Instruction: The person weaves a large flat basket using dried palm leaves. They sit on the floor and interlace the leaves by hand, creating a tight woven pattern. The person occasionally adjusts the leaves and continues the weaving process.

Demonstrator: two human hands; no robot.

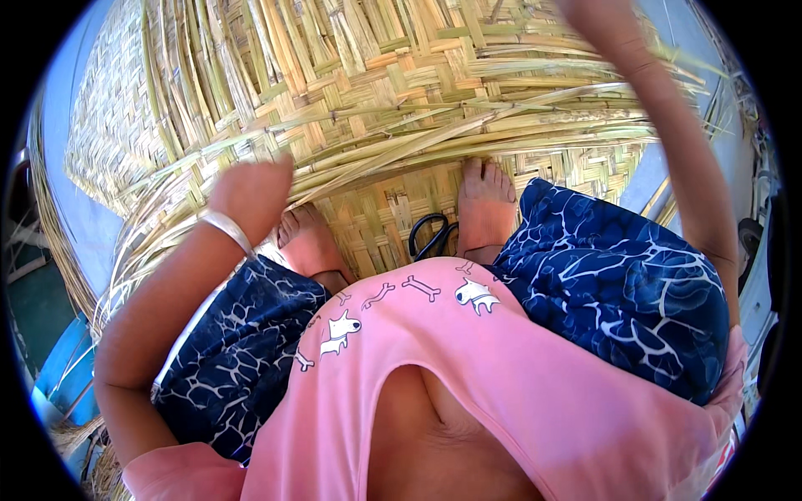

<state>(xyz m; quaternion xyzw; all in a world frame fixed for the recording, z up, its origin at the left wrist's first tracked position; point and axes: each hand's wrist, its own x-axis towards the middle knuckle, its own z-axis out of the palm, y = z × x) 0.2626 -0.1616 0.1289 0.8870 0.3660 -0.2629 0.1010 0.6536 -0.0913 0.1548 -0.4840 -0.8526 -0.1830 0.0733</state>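
A large mat woven from pale yellow-green cane strips spreads in front of me and under my feet. Long loose strips lie bunched across it in a curved band. My left hand, with a pale bangle at the wrist, is closed at the near left part of this band; whatever its curled fingers hold is hidden. At the upper right, my right hand reaches over the mat's far part. The picture's top edge cuts it off and it is blurred, so its fingers do not show.
Black looped handles, apparently of scissors, rest on the mat between my bare feet. More long strips hang along the far left. A blue object stands at the lower left. Pale blue floor borders the mat.
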